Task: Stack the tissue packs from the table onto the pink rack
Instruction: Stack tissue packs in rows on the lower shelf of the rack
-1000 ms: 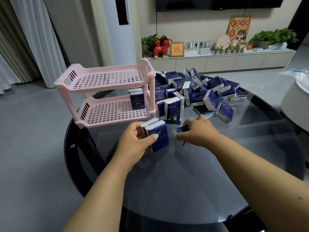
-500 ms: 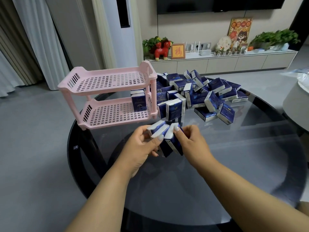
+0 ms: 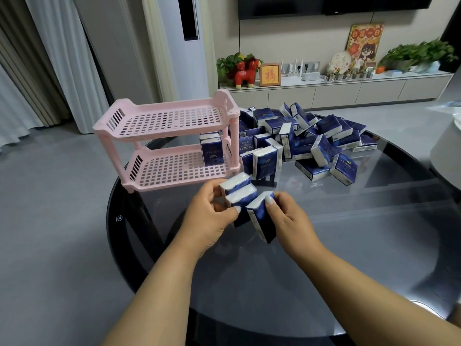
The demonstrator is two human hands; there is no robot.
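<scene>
A two-tier pink rack stands on the left part of the round glass table. A few blue tissue packs stand at the right end of its lower shelf; the top shelf is bare. A heap of several blue-and-white tissue packs lies to the right of the rack. In front of the rack, my left hand grips two packs side by side. My right hand holds a third pack upright against them, thumb on its top edge.
A white rounded object sits at the table's right edge. Beyond the table are a low TV cabinet with ornaments and plants, a standing air conditioner and curtains. The grey floor lies to the left.
My right hand lifted one pack from the table and brought it against the two packs in my left hand. Both hands now sit slightly closer together in front of the rack.
</scene>
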